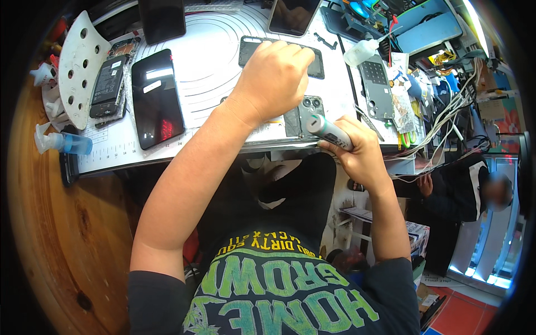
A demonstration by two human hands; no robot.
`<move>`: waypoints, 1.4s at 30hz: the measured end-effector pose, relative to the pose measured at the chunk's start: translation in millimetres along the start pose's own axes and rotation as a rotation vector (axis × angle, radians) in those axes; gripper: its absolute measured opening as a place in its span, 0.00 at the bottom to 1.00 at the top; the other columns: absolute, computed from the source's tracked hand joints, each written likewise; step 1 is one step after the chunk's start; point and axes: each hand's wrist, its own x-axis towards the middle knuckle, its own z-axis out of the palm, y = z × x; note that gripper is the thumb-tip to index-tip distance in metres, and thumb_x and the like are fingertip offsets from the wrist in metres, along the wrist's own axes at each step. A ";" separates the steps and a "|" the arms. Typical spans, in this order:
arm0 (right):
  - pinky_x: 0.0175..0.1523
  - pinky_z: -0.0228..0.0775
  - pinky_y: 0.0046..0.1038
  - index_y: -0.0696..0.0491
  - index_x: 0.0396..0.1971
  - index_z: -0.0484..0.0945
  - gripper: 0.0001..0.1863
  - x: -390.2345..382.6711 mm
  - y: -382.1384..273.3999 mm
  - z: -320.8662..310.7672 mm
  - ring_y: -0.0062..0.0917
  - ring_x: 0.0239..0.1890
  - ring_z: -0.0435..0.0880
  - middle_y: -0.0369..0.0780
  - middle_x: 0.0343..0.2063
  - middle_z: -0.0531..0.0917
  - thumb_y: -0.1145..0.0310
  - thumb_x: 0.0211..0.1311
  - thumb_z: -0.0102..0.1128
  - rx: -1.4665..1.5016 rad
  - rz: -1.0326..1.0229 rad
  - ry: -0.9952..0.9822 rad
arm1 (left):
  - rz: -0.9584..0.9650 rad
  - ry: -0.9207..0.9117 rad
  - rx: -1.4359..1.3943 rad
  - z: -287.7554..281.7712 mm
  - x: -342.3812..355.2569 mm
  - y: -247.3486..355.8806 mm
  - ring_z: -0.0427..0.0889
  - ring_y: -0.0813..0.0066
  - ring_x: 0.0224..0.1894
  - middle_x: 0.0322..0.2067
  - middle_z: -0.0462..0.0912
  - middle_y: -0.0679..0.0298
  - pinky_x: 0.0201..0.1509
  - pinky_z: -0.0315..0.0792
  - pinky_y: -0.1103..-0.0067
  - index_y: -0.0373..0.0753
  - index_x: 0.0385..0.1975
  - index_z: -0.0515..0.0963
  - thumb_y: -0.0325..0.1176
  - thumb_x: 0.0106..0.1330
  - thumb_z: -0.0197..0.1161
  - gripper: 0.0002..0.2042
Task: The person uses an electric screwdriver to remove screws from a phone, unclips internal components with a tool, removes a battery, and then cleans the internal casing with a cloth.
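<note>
Just above the middle of the frame, a dark opened phone with a cluster of camera lenses [304, 114] lies near the front edge of the white ruled work mat [206, 72]; the left hand [276, 72] is curled over its upper part, pinning it, though its fingertips are hidden. The right hand [357, 153] grips a grey-and-teal pen-shaped electric screwdriver [329, 132], tip at the phone's lower right edge. A slipping tip could likely gouge the board, or nudge the phone off the near edge; a black glass slab phone [157, 97] lies at left.
</note>
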 end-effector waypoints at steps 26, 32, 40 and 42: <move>0.33 0.67 0.23 0.57 0.26 0.80 0.10 -56.3 -0.8 -15.0 0.15 0.26 0.74 0.32 0.23 0.79 0.73 0.61 0.73 0.678 0.447 0.014 | -0.005 -0.066 0.021 -3.3 -0.8 -2.2 0.82 0.57 0.40 0.34 0.84 0.57 0.50 0.73 0.65 0.35 0.38 0.80 0.24 0.63 0.61 0.06; 0.37 0.67 0.20 0.58 0.47 0.83 0.16 -97.4 -0.7 16.9 0.15 0.32 0.76 0.32 0.30 0.78 0.75 0.60 0.73 0.551 0.428 0.050 | -0.012 -0.052 -0.007 -3.3 4.7 4.2 0.82 0.56 0.40 0.34 0.84 0.56 0.50 0.73 0.65 0.36 0.39 0.80 0.24 0.63 0.62 0.07; 0.33 0.66 0.24 0.58 0.68 0.57 0.33 -23.6 -23.4 -7.2 0.21 0.27 0.71 0.38 0.33 0.71 0.50 0.77 0.54 1.201 -0.210 0.550 | -0.055 -0.043 -0.037 -5.1 5.8 1.1 0.84 0.55 0.40 0.36 0.85 0.55 0.49 0.75 0.66 0.35 0.40 0.82 0.24 0.63 0.63 0.07; 0.34 0.66 0.24 0.55 0.65 0.58 0.29 -3.0 -35.0 -6.2 0.20 0.28 0.72 0.38 0.34 0.72 0.48 0.79 0.50 1.317 -0.156 0.561 | -0.049 -0.039 -0.019 -8.3 6.7 0.9 0.84 0.56 0.40 0.36 0.85 0.55 0.48 0.75 0.67 0.35 0.40 0.82 0.25 0.63 0.63 0.07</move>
